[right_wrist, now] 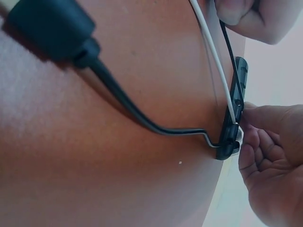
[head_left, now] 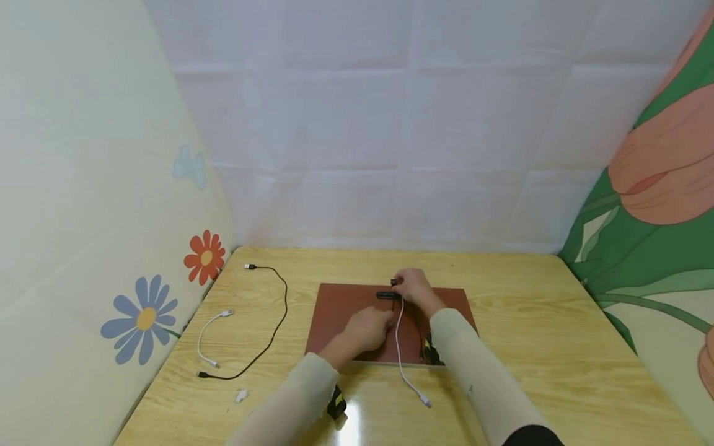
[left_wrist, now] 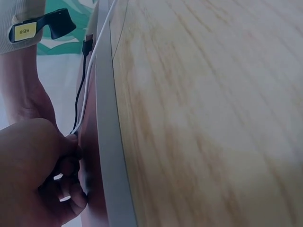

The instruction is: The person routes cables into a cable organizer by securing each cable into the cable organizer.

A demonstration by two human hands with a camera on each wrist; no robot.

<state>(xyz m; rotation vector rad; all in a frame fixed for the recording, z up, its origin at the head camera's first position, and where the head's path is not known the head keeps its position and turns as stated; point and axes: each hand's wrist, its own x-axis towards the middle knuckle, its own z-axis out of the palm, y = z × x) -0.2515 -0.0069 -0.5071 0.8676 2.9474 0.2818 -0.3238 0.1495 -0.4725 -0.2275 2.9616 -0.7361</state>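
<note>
A black cable holder (head_left: 386,295) with slots lies on a brown mat (head_left: 340,303). My left hand (head_left: 370,327) pinches a thin black cable (right_wrist: 229,45) on the near side of the holder. At the far side, my right hand (head_left: 414,286) holds the black plug end (head_left: 393,282) of a cable, its fingertips close behind the holder (right_wrist: 233,111). A white cable (head_left: 398,341) runs through the holder towards the table's front. Another black cable (right_wrist: 142,120) passes through the holder's end slot. The right fingertips are partly hidden behind the holder.
On the left of the wooden table (head_left: 530,322) lie a long black USB cable (head_left: 286,303), a short white cable (head_left: 199,339) and a small white piece (head_left: 241,395). Patterned cloths hang at both sides, and a white cloth (head_left: 357,124) hangs behind.
</note>
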